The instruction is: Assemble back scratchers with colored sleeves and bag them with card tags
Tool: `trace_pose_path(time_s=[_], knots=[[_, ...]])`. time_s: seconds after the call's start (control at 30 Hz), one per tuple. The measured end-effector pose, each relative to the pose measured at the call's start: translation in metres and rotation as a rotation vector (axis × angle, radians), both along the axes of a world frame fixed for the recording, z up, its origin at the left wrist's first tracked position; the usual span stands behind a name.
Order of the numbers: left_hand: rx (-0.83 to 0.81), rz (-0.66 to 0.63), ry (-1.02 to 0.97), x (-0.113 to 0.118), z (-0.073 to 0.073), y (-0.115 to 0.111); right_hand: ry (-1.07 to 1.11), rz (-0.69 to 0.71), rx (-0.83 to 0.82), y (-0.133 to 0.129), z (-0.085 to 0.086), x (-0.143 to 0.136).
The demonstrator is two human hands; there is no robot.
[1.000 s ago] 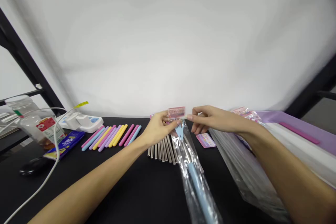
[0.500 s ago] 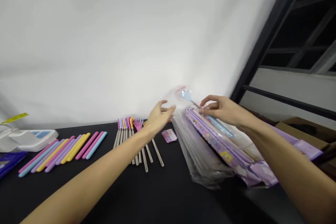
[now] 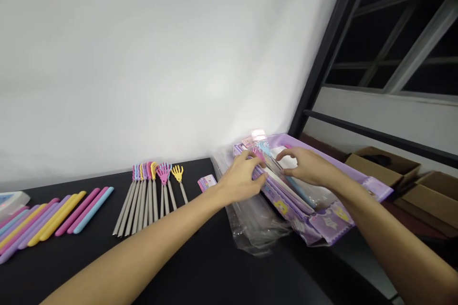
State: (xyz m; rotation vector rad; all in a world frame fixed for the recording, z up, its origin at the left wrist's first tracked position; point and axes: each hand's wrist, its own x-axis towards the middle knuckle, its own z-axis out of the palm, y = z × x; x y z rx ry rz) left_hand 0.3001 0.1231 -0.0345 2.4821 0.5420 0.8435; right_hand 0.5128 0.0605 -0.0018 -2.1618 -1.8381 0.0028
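Observation:
My left hand (image 3: 243,178) is over the near long side of a purple printed display box (image 3: 281,207), fingers curved and apart. My right hand (image 3: 304,166) hovers above the inside of the box, with thumb and fingers spread. Between the hands lies a bagged back scratcher (image 3: 302,193) with a blue handle, its blue hand-shaped head toward the wall. A pink head shows beside it, also under clear plastic. Whether either hand touches the bag is hard to tell. Left of the box is a stack of clear plastic bags (image 3: 254,228), partly under my left wrist.
Loose back scratcher rods (image 3: 143,195) with coloured hand heads lie in a row on the black table (image 3: 214,267). Farther left are several coloured handle tubes (image 3: 75,214) and a white device (image 3: 12,202). Small printed cards (image 3: 206,182) lie beside the bags. Cardboard boxes (image 3: 429,200) stand at right.
The bagged blue back scratcher went from my right hand down into the box, and that hand opened. My left hand moved right to the box edge. The view turned right.

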Motion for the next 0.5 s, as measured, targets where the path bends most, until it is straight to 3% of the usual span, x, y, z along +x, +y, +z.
trace_pose_path(time_s=[0.1, 0.2, 0.33, 0.5], knots=[[0.032, -0.011, 0.007, -0.012, 0.008, 0.002, 0.024, 0.042, 0.069, 0.003, 0.021, -0.018], [0.025, -0.053, 0.116, -0.039, 0.025, 0.012, 0.113, 0.164, 0.092, 0.010, 0.041, -0.053], [-0.003, 0.014, 0.362, -0.099, 0.053, 0.029, 0.184, 0.307, 0.021, 0.026, 0.060, -0.113], [-0.029, 0.216, 0.608, -0.184, 0.078, 0.035, 0.092, 0.388, -0.166, 0.052, 0.075, -0.189]])
